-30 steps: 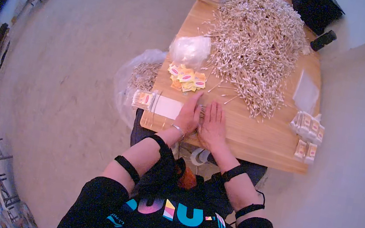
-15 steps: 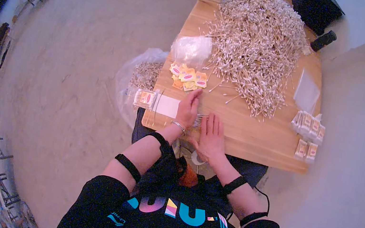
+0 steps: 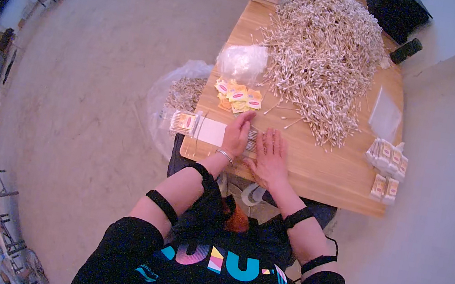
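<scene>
Wooden table [image 3: 318,175]: flat, open left hand [image 3: 236,137] and right hand [image 3: 270,158] press a pale swab bundle [image 3: 251,140], sticks lying crosswise between them.

The left hand [image 3: 236,137] and right hand [image 3: 270,158] are covering most of a small bundle of swabs [image 3: 251,140], so whether the fingers are gripping it is not showing. The black object [image 3: 395,10] at the worktop's far end is running off the top edge, and the tiny label cards [image 3: 237,95] are too small to make out
</scene>
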`<action>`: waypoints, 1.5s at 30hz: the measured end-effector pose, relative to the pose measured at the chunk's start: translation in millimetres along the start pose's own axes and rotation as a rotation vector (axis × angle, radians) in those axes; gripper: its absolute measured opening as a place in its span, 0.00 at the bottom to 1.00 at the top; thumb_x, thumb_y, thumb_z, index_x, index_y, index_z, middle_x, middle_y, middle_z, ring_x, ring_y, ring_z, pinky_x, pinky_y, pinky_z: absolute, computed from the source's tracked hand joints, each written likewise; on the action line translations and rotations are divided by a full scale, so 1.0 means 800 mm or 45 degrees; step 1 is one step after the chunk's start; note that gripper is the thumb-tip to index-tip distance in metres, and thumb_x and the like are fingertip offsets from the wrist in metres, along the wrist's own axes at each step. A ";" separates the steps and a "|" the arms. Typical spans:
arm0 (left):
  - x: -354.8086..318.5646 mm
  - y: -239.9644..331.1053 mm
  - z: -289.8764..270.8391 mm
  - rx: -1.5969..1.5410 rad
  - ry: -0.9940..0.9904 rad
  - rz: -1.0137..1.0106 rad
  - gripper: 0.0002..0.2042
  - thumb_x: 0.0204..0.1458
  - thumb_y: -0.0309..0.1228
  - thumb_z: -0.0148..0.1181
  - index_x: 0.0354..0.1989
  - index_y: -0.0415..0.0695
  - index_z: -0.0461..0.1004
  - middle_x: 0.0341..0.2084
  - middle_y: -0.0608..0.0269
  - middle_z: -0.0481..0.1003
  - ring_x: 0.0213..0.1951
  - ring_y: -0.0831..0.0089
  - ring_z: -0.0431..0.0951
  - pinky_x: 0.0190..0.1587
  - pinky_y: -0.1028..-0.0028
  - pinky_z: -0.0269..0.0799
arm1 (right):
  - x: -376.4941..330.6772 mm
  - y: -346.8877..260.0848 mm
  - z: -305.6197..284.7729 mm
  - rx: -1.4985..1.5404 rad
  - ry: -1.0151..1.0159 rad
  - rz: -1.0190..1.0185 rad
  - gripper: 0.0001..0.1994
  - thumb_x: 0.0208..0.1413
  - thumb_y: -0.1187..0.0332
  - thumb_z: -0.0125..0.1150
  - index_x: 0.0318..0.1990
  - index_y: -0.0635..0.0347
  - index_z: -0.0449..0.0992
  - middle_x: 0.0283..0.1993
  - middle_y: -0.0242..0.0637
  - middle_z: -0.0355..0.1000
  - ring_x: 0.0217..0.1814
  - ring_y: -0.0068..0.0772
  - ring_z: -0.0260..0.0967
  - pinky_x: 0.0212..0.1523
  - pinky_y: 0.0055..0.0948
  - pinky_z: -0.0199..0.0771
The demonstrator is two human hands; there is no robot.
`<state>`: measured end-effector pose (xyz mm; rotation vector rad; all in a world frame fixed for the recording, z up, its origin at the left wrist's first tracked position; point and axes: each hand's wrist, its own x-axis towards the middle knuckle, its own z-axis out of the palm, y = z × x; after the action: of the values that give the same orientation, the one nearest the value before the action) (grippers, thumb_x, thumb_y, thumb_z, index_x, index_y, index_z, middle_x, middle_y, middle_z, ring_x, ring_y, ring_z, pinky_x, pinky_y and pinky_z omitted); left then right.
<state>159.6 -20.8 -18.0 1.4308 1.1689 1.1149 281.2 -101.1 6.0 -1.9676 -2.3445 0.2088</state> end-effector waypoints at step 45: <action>-0.031 -0.012 0.010 -0.186 -0.026 -0.047 0.23 0.60 0.37 0.39 0.59 0.34 0.58 0.57 0.49 0.62 0.60 0.64 0.60 0.61 0.71 0.51 | 0.033 -0.007 0.034 1.350 0.655 0.394 0.29 0.53 0.71 0.45 0.63 0.70 0.48 0.67 0.52 0.44 0.71 0.47 0.37 0.69 0.35 0.34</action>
<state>163.3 -45.4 -30.5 1.3006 1.0733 1.1338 267.4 -77.3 -20.9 -1.5194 -1.1740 0.6858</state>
